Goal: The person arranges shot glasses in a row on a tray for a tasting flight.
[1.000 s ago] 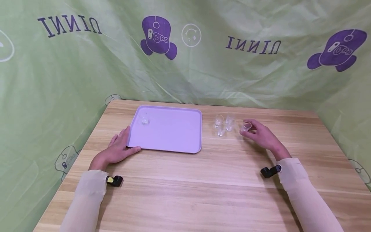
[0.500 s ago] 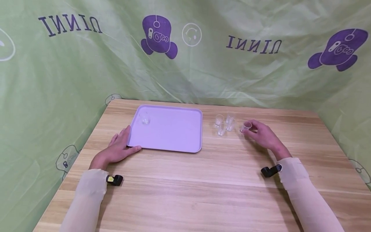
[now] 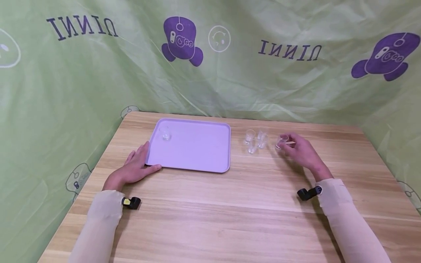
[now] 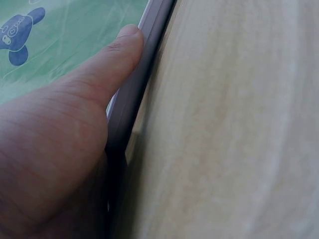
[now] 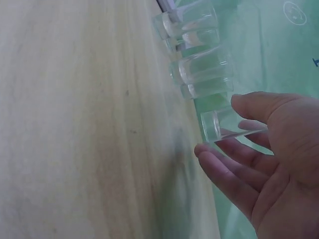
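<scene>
You've got six clear glasses (image 3: 250, 137): four clustered, one on the tray (image 3: 194, 149), one at your right grip (image 3: 302, 149). Just one tray. Two grips, counting your left grip (image 3: 135, 168). Two black wrist cameras (image 3: 135, 203), one wooden counter (image 3: 213, 219).

The right hand (image 5: 286, 167) holds a small clear glass (image 5: 222, 124) upright, with its thumb (image 5: 254, 102) on one side and fingers on the other. The last two fingers are bent and spread to the right of the glass. Whether its thick base touches the wooden table (image 5: 99, 124) is hard to tell. To the left, near the held glass but apart from it, four more clear glasses (image 5: 202, 67) stand upright, close together. Left of these shows a sliver of a tray (image 5: 166, 5). A green curtain (image 5: 254, 35) with a white round face outline hangs on the far side.
</scene>
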